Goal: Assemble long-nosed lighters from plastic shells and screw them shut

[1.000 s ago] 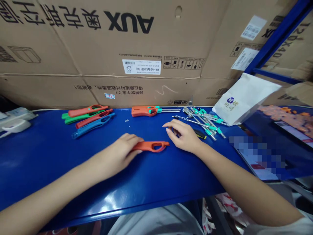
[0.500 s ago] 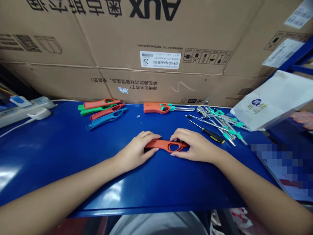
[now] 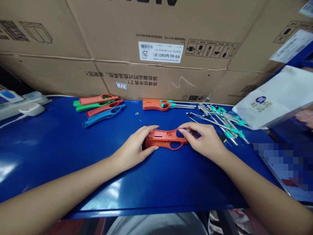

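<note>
Your left hand (image 3: 133, 147) and your right hand (image 3: 204, 138) are apart, but both hold the hollow orange plastic lighter shell (image 3: 166, 139) — one at each end, low over the shiny blue table top (image 3: 49, 169). Past it lie smooth red, green and blue plastic shells (image 3: 104, 108), an orange lighter with thin metal rods (image 3: 156, 105), a heap of metal rods with teal tips (image 3: 220, 119) and a white paper bag (image 3: 271, 98) — big brown cardboard boxes (image 3: 156, 81) stand behind.
</note>
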A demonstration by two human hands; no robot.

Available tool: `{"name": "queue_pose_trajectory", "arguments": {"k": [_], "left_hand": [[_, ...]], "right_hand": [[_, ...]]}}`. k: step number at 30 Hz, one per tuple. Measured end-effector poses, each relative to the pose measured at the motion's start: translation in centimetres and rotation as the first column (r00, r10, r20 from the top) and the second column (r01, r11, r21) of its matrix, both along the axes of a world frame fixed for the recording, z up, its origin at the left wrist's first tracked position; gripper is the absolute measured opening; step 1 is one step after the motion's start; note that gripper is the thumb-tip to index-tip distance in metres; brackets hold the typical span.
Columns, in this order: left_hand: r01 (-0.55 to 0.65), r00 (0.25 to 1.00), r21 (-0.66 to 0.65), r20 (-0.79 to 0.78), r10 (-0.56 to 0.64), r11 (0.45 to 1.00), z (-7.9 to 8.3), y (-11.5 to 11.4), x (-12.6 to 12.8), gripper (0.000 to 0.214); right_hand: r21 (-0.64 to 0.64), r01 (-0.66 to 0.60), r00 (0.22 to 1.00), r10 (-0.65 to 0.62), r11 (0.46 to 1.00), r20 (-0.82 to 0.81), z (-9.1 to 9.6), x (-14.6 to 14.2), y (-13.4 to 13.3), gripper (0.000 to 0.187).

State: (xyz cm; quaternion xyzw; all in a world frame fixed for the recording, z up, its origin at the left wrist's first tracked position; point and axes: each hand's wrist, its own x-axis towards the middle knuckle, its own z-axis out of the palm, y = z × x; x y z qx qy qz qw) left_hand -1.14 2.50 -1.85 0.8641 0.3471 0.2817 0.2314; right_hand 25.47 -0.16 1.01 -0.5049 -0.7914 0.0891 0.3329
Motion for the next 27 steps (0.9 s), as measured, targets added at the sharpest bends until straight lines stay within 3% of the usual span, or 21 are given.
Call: {"name": "queue_pose_trajectory", "arguments": {"k": [3, 6, 10, 12, 16, 19, 25, 27], "left_hand": [[-0.019, 1.0, -0.045, -0.003, 0.019, 0.999, 0.1, 0.0, 0.1, 0.063], [-0.021, 1.0, -0.083, 0.011, 0.022, 0.996, 0.1, 0.0, 0.1, 0.063], [0.019, 0.999, -0.081, 0.04, -0.016, 0.997, 0.0, 0.2, 0.1, 0.055], [0.018, 0.999, -0.094, 0.045, -0.013, 0.995, -0.2, 0.3, 0.1, 0.055], [0.016, 0.999, -0.095, 0.044, -0.012, 0.995, -0.3, 0.2, 0.1, 0.054], [0.019, 0.999, -0.088, 0.045, -0.015, 0.996, -0.3, 0.2, 0.1, 0.054], [0.044, 0.999, 0.013, 0.025, -0.044, 0.999, 0.8, -0.2, 0.1, 0.036], [0.083, 0.996, 0.054, 0.012, -0.084, 0.995, 1.4, -0.6, 0.1, 0.03]], "right_hand": [[-0.103, 0.072, 0.989, -0.084, 0.992, -0.124, 0.4, 0.1, -0.1, 0.016], [-0.243, 0.052, 0.973, -0.104, 0.969, -0.208, 0.9, 0.3, 0.0, 0.017], [-0.516, -0.115, 0.975, -0.003, 0.849, -0.223, 1.2, 0.5, 0.0, 0.019], [-0.578, -0.173, 0.979, 0.073, 0.798, -0.193, 1.2, 0.5, 0.0, 0.019], [-0.504, -0.126, 0.991, 0.13, 0.854, -0.027, 0.9, 0.3, -0.3, 0.014], [-0.427, -0.157, 0.975, 0.21, 0.89, 0.079, 0.8, 0.3, -0.3, 0.014], [-0.332, -0.255, 0.933, 0.321, 0.908, 0.161, 0.9, 0.5, -0.5, 0.006], [-0.317, -0.271, 0.925, 0.337, 0.909, 0.175, 0.9, 0.6, -0.6, 0.012]]}}
